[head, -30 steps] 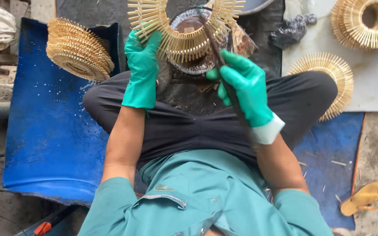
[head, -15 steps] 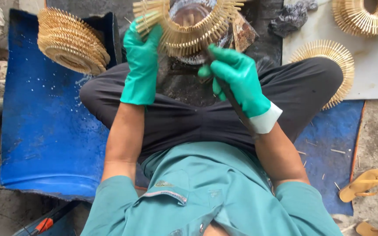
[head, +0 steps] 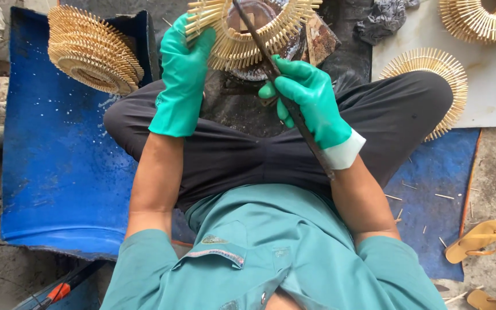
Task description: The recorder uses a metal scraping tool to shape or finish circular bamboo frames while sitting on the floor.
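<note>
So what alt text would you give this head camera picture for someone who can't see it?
Seen from above, a seated person's green-gloved left hand grips a ring of bamboo sticks while the gloved right hand holds a long dark blade against it. Finished bamboo rings lie around on a blue mat.

the long dark metal blade [head: 282, 92] now lies steeper across the round ring of pale bamboo sticks [head: 248, 34], its tip up over the ring's hollow centre. the green-gloved right hand [head: 311, 100] sits closer under the ring than before.
</note>
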